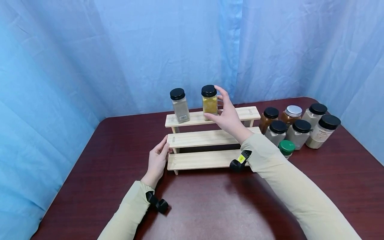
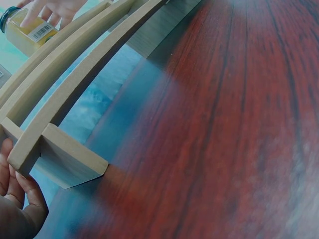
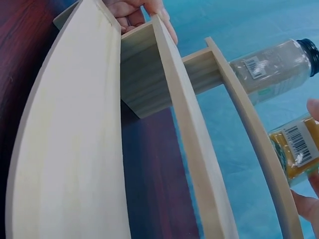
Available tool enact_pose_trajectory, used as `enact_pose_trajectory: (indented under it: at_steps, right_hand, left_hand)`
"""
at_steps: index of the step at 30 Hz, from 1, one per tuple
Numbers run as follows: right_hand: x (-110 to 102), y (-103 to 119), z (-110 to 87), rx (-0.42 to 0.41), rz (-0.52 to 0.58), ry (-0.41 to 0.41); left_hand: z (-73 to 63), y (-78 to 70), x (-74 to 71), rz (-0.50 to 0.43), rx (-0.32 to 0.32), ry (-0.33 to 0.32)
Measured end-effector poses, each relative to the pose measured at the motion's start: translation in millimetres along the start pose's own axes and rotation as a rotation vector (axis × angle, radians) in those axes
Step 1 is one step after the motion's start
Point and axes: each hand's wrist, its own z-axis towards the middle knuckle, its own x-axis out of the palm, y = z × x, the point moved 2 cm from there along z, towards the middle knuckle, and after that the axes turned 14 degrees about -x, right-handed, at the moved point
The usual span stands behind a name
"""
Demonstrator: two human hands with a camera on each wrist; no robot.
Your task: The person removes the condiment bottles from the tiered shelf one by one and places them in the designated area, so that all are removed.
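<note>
A three-tier wooden rack (image 1: 199,138) stands on the dark red table. My right hand (image 1: 228,116) pinches a black-lidded jar of yellow powder (image 1: 210,105) between thumb and fingers, upright at the top shelf. Whether its base bears on the shelf I cannot tell. To its left, a black-lidded jar of pale grey powder (image 1: 181,108) stands on the same shelf. With its thumb and fingers, my left hand (image 1: 157,160) grips the left end of the rack's middle shelf. The right wrist view shows that left hand (image 3: 134,14) at the shelf end.
Several more jars stand on the table to the right of the rack, among them a green-lidded jar (image 1: 286,147), a silver-lidded jar (image 1: 292,114) and a large black-lidded jar (image 1: 322,132). My right forearm partly covers the green-lidded one. Blue curtains (image 1: 150,50) hang around the table.
</note>
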Motion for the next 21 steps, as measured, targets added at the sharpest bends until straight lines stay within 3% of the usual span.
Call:
enact_pose_trajectory:
  at_steps: [9, 21]
  right_hand:
    - [8, 0, 0.2, -0.038, -0.098, -0.077]
    - [14, 1, 0.0, -0.082, -0.202, -0.141]
  left_hand:
    - [0.9, -0.1, -2.0, 0.052, -0.003, -0.006]
    - [-0.3, -1.1, -0.2, 0.027, 0.003, -0.004]
